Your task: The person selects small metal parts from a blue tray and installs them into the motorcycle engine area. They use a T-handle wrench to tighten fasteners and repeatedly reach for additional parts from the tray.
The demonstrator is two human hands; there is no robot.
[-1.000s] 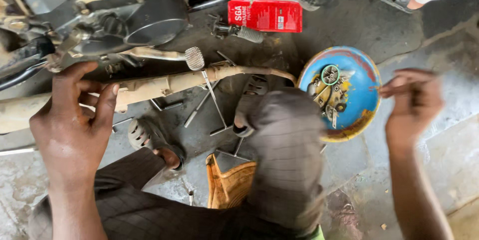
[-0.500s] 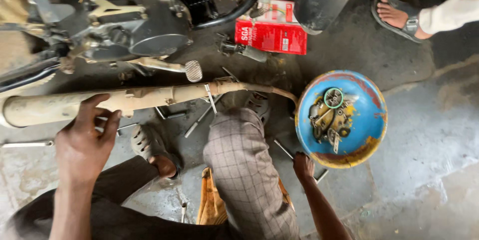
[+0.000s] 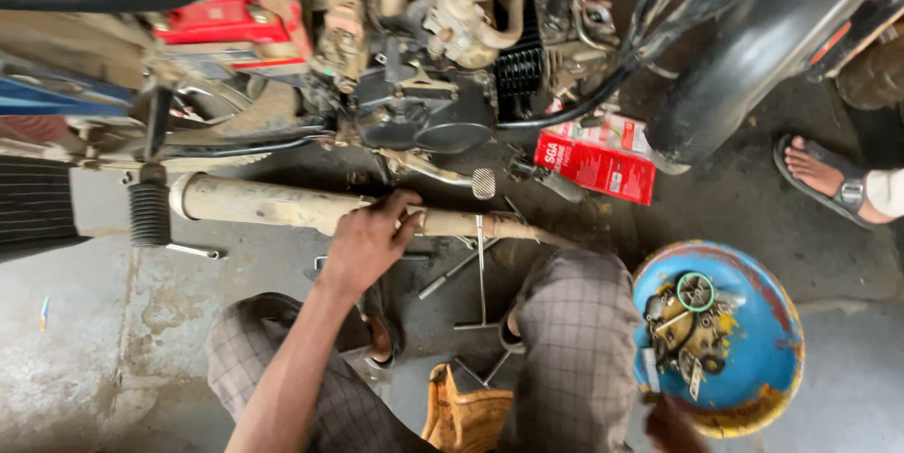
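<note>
A stained, oily concrete floor (image 3: pixel 85 359) fills the lower part of the frame, under a motorcycle that spans the top. At the bottom centre, nearest the camera, a small wooden stool (image 3: pixel 466 415) shows between the person's knees in checked trousers. At the bottom right, the right hand (image 3: pixel 673 425) is mostly cut off by the frame edge beside the blue bowl (image 3: pixel 767 321); whether its fingers are open or closed cannot be told. The bowl holds small metal engine parts and a ring. Just above centre-left, the left hand (image 3: pixel 367 241) rests on the dusty exhaust pipe (image 3: pixel 264 203), fingers curled loosely over it rather than gripping tight. The pipe runs level from the left to the centre of the frame. A T-handle wrench (image 3: pixel 479 274) lies on the floor below it. Farther up sit the black engine (image 3: pixel 424 114) and a red carton (image 3: pixel 598 166); a sandalled foot (image 3: pixel 829 180) of another person is at the right edge.
</note>
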